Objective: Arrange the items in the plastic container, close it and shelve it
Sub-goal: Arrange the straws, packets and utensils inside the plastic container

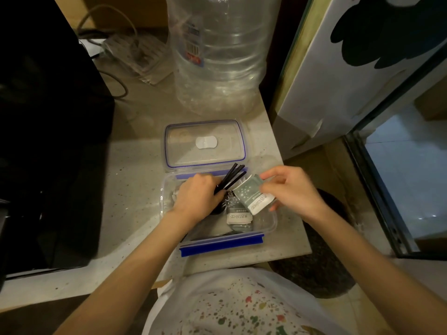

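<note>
A clear plastic container (pixel 268 226) with blue clips stands open near the counter's front right corner. Its clear lid (pixel 205 143), edged in blue, lies flat on the counter just behind it. My left hand (pixel 198 197) is inside the container, closed around a bundle of black plastic utensils (pixel 233 177) whose handles stick up and to the right. My right hand (pixel 290 189) holds a stack of green-and-white sachets (pixel 252 195) over the container's right half. More sachets (pixel 238 217) lie on the container floor below.
A large clear water jug (pixel 217 52) stands behind the lid. A black appliance (pixel 48 141) fills the left side. A power strip with cables (pixel 135 54) lies at the back. The counter (pixel 135 180) ends just right of the container, beside a white panel (pixel 338 76).
</note>
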A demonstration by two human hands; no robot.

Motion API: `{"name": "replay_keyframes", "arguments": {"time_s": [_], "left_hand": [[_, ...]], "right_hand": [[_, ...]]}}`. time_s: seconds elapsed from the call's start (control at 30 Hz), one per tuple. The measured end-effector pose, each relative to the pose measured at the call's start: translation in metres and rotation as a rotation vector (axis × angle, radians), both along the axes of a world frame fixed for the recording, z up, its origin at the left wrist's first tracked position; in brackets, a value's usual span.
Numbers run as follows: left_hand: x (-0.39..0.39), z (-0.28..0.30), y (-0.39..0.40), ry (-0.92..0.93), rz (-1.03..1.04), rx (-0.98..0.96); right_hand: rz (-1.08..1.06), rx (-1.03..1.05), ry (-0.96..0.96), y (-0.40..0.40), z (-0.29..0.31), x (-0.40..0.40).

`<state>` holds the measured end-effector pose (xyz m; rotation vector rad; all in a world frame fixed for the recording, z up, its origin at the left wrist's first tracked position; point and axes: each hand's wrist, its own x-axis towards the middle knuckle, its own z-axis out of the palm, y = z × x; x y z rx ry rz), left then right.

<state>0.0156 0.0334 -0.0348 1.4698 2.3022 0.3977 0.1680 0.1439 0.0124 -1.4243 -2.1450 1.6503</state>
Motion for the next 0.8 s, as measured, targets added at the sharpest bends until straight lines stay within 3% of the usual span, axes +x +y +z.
{"name": "replay_keyframes", "arguments": {"time_s": [0.13,0.4,0.6,0.8], "left_hand": [[0.003,-0.003,-0.003,0.092,0.004,-0.023],[0.010,0.003,-0.012,0.024,0.101,0.123],[0.021,0.004,-0.021,0.069,-0.002,0.124],[0.026,-0.004,-0.021,0.017,-0.062,-0.124]], "right_hand": [[0.078,0.097,-0.116,-0.014,-0.011,-0.007],[0.247,0.296,-0.336,-0.035,-0.026,-0.020],[0.316,0.413,-0.456,-0.044,-0.029,-0.026],[0.353,0.453,-0.539,-0.054,-0.028,-0.033]]}}
